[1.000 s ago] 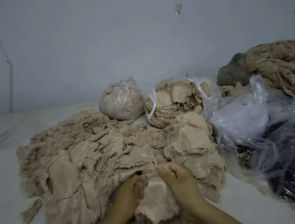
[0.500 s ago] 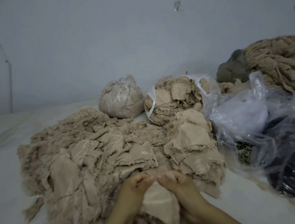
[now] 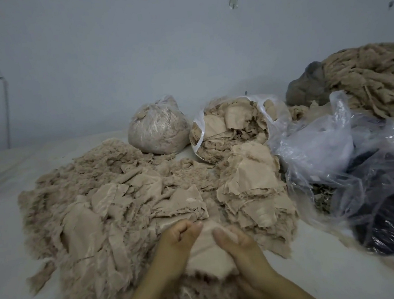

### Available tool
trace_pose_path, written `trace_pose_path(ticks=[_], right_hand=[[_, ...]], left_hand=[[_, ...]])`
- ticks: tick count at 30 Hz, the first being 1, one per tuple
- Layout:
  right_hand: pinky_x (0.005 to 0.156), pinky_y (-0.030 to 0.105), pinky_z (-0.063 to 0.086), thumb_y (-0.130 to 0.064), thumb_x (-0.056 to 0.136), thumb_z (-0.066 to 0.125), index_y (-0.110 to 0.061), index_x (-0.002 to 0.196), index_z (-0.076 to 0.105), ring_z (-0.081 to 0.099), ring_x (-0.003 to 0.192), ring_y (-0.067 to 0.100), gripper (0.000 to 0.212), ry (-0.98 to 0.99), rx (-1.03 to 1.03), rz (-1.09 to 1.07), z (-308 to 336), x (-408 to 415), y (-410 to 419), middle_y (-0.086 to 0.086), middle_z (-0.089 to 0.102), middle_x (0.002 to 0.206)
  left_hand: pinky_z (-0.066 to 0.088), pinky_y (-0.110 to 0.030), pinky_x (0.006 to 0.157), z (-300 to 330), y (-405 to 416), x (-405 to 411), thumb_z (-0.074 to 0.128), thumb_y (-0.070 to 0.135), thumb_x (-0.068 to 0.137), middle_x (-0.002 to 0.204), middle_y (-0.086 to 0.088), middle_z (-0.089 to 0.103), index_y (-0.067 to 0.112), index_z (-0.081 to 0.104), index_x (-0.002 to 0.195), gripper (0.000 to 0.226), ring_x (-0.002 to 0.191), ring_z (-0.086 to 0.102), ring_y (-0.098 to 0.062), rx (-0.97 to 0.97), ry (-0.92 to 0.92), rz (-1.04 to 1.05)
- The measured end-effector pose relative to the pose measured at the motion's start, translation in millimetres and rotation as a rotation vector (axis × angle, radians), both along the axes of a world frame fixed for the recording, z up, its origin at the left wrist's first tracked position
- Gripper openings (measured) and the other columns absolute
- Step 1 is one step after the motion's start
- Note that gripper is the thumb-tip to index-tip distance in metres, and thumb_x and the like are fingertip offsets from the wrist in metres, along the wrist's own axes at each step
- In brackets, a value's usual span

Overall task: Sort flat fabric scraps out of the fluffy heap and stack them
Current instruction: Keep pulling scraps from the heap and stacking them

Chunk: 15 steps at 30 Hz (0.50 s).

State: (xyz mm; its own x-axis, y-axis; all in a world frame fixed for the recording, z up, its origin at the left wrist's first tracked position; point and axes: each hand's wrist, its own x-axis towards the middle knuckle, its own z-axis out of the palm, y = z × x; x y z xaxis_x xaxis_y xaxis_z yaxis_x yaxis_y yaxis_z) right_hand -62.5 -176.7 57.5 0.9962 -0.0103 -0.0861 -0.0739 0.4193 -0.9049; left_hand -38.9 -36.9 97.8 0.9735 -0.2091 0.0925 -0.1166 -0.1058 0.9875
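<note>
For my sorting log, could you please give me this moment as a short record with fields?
left hand: pinches scrap's top edge
right hand: grips scrap's right side
scrap: flat, beige, held between both hands
heap: fluffy, spread at left
stack: flat pieces, right of heap
open bag: holds scraps, behind stack
tied bag: beside open bag

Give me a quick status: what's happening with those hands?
Both hands, left and right, pinching one beige fabric scrap. Stack of flat scraps just right. Nothing blocking.

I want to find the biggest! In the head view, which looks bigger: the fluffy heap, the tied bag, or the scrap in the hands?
1. fluffy heap
2. and 3. tied bag and scrap look alike; the scrap is nearer, so unsure.
</note>
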Motion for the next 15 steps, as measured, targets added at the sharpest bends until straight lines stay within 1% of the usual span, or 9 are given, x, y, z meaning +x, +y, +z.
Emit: trace_pose_path(ticks=[1,2,3,5,7,8,10,12,15], right_hand=[[0.059,0.033,0.053,-0.030,0.070,0.072,-0.003,0.082,0.058,0.064,0.066,0.024,0.033,-0.002,0.014,-0.080,0.1,0.8,-2.8,0.013,0.068,0.074],[0.053,0.029,0.050,-0.029,0.071,0.070,-0.006,0.075,0.057,0.061,0.059,0.020,0.028,-0.006,0.018,-0.131,1.4,1.1,-4.1,0.010,0.066,0.068],[0.050,0.027,0.048,-0.028,0.074,0.069,-0.007,0.071,0.057,0.059,0.056,0.018,0.024,-0.010,0.009,-0.161,1.6,2.1,-4.7,0.008,0.064,0.064],[0.051,0.027,0.047,-0.024,0.083,0.066,-0.008,0.070,0.058,0.058,0.055,0.017,0.022,-0.017,-0.018,-0.200,2.5,3.4,-1.5,0.006,0.063,0.063],[0.060,0.030,0.042,-0.024,0.089,0.062,-0.008,0.073,0.058,0.052,0.062,0.019,0.023,-0.029,-0.108,-0.257,3.0,4.4,-0.1,0.007,0.057,0.066],[0.062,0.030,0.039,-0.026,0.092,0.059,-0.009,0.074,0.057,0.047,0.064,0.018,0.025,-0.037,-0.168,-0.285,2.8,5.3,-0.6,0.006,0.054,0.067],[0.059,0.028,0.035,-0.026,0.097,0.051,-0.012,0.074,0.053,0.043,0.063,0.012,0.027,-0.048,-0.262,-0.343,2.6,8.7,-2.1,0.000,0.049,0.065],[0.056,0.025,0.034,-0.025,0.099,0.047,-0.013,0.073,0.050,0.042,0.058,0.006,0.028,-0.058,-0.295,-0.412,4.2,12.7,-3.6,-0.006,0.046,0.061],[0.049,0.021,0.036,-0.026,0.096,0.052,-0.015,0.071,0.055,0.042,0.050,0.003,0.028,-0.116,-0.405,-0.453,8.9,19.8,-7.4,-0.010,0.048,0.053]], left_hand=[[0.035,-0.023,0.055,-1.6,3.8,2.0,0.058,0.023,0.091,0.061,-0.004,0.051,-0.002,0.059,0.073,0.031,0.059,0.045,-0.015,-0.006,0.015,0.057],[0.034,-0.026,0.057,-4.0,6.7,3.6,0.059,0.026,0.090,0.064,-0.008,0.050,-0.008,0.060,0.077,0.036,0.061,0.044,-0.017,-0.021,0.035,0.108],[0.034,-0.027,0.058,-5.9,8.2,4.3,0.059,0.027,0.090,0.066,-0.010,0.050,-0.009,0.061,0.078,0.038,0.063,0.043,-0.018,-0.035,0.054,0.152],[0.036,-0.027,0.059,-9.2,9.7,4.8,0.059,0.028,0.090,0.065,-0.011,0.052,-0.001,0.065,0.071,0.035,0.063,0.045,-0.018,-0.061,0.081,0.207],[0.039,-0.027,0.059,-13.1,11.0,7.4,0.059,0.029,0.091,0.061,-0.007,0.058,0.011,0.068,0.062,0.035,0.060,0.050,-0.016,-0.068,0.095,0.261],[0.039,-0.025,0.056,-14.8,11.4,8.0,0.059,0.030,0.091,0.058,-0.003,0.059,0.017,0.068,0.058,0.037,0.057,0.050,-0.014,-0.053,0.091,0.281],[0.036,-0.023,0.050,-16.9,11.0,7.9,0.059,0.032,0.090,0.053,0.002,0.052,0.021,0.063,0.052,0.039,0.053,0.045,-0.011,-0.012,0.053,0.281],[0.032,-0.023,0.049,-19.3,7.9,5.5,0.059,0.029,0.090,0.052,0.006,0.047,0.023,0.060,0.053,0.038,0.051,0.040,-0.009,0.004,0.004,0.228],[0.035,-0.021,0.050,-22.2,4.5,4.4,0.059,0.025,0.091,0.053,0.006,0.053,0.022,0.063,0.059,0.032,0.050,0.044,-0.008,-0.065,0.003,0.219]])
